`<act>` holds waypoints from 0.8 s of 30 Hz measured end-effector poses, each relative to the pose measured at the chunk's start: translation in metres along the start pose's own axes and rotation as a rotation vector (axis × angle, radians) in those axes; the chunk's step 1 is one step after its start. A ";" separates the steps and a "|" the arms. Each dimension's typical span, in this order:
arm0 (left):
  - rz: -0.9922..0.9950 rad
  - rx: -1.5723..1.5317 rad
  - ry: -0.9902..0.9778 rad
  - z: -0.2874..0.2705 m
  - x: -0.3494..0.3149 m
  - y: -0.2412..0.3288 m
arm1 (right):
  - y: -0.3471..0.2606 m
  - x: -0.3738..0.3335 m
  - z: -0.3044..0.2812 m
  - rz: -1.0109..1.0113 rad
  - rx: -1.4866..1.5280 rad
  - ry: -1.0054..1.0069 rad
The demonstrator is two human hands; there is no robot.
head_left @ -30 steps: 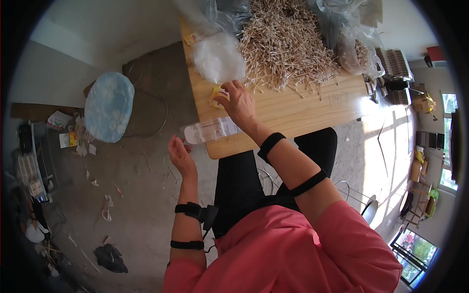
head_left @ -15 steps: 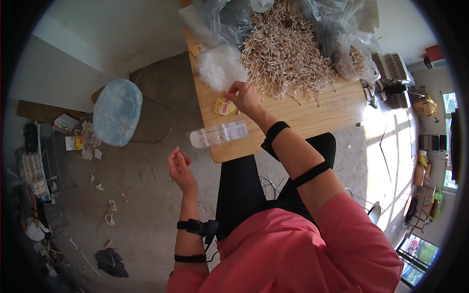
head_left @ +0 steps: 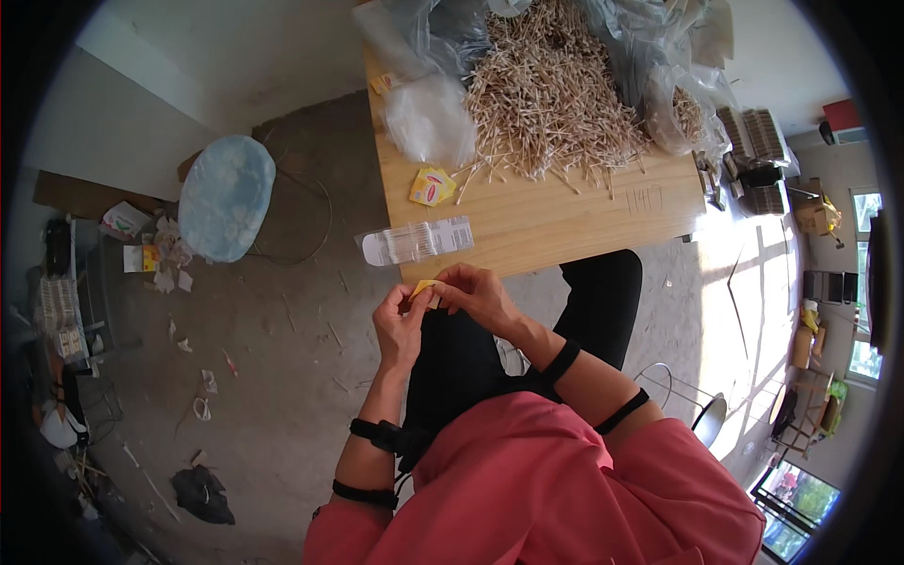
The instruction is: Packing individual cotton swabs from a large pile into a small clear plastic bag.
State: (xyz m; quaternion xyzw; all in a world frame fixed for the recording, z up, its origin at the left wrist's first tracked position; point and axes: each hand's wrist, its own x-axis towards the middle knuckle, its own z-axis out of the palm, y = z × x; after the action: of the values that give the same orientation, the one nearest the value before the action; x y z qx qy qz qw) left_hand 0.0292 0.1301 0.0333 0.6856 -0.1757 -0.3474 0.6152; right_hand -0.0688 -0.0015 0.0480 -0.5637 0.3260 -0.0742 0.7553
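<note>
"What changed?"
"The right hand (head_left: pixel 480 296) left the yellow-and-white paper cards (head_left: pixel 432 186) on the pale wooden table (head_left: pixel 565 218) and came down to the left hand (head_left: pixel 398 327)."
"Holding what?"
"Both hands pinched one small yellow paper card (head_left: pixel 423 288), just off the table's near edge. So I think that card got all the care. The clear plastic packet of cotton swabs (head_left: pixel 416 243) lay untouched, poking past the table's left side."

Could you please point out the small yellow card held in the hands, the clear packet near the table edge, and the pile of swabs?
Yellow card (head_left: pixel 424 288): head view, its visible middle.
Clear packet (head_left: pixel 416 242): head view, its middle.
Swab pile (head_left: pixel 556 104): head view, its centre.
</note>
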 end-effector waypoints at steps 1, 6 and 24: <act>0.032 -0.030 0.065 0.003 -0.003 -0.004 | 0.003 -0.004 0.002 -0.009 0.024 0.015; 0.147 0.064 0.206 0.004 0.007 -0.002 | 0.001 0.007 -0.002 -0.020 0.022 0.078; 0.011 0.095 0.453 -0.008 0.099 -0.044 | 0.000 0.070 0.005 -0.390 -0.513 0.390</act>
State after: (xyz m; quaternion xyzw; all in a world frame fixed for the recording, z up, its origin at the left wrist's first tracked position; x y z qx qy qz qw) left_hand 0.0952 0.0774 -0.0349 0.7732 -0.0532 -0.1725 0.6079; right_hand -0.0118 -0.0312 0.0199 -0.7614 0.3582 -0.2387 0.4847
